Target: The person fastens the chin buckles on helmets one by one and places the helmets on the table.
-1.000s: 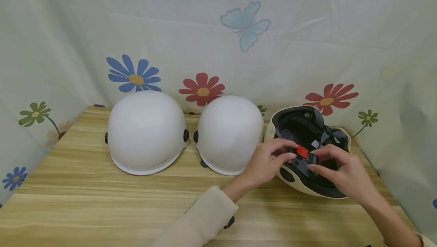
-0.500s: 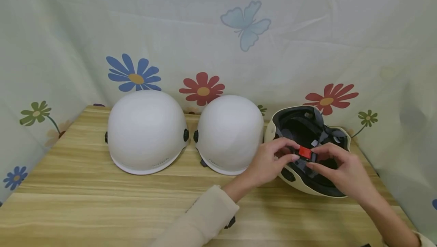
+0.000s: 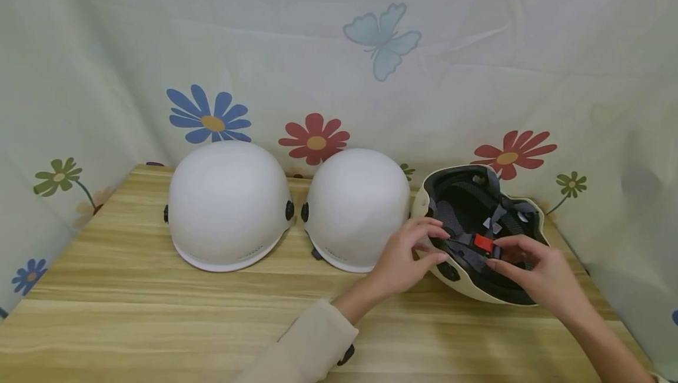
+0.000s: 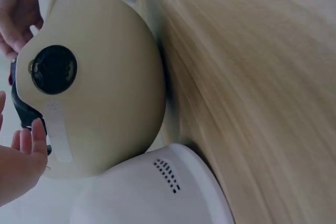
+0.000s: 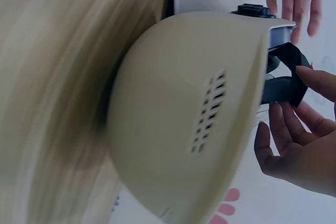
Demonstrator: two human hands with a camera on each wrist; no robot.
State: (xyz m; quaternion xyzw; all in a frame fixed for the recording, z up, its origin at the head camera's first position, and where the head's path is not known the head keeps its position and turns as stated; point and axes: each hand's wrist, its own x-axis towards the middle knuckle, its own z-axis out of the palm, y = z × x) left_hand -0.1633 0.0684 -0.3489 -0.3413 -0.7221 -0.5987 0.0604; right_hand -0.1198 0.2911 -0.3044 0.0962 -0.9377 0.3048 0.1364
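A cream helmet (image 3: 468, 290) lies upturned at the right of the table, its black padded inside facing up. Across its opening runs the chin strap, with a red and black buckle (image 3: 483, 243) joined in the middle. My right hand (image 3: 545, 274) pinches the black end of the buckle between thumb and fingertips; in the right wrist view the black strap (image 5: 287, 85) passes between them. My left hand (image 3: 402, 256) is off the buckle, its fingers and thumb spread apart beside the helmet's left rim. In the left wrist view, the helmet's round black side knob (image 4: 54, 70) shows.
Two white helmets stand dome up in a row to the left, a larger one (image 3: 228, 206) and a smaller one (image 3: 360, 209) close beside the cream helmet. All rest on a wooden table (image 3: 185, 318) against a flower-printed cloth (image 3: 265, 59).
The red buckle part moved right against the black part in my right hand. My left hand has let go and drawn back to the left, its fingers opening. The helmets stay put.
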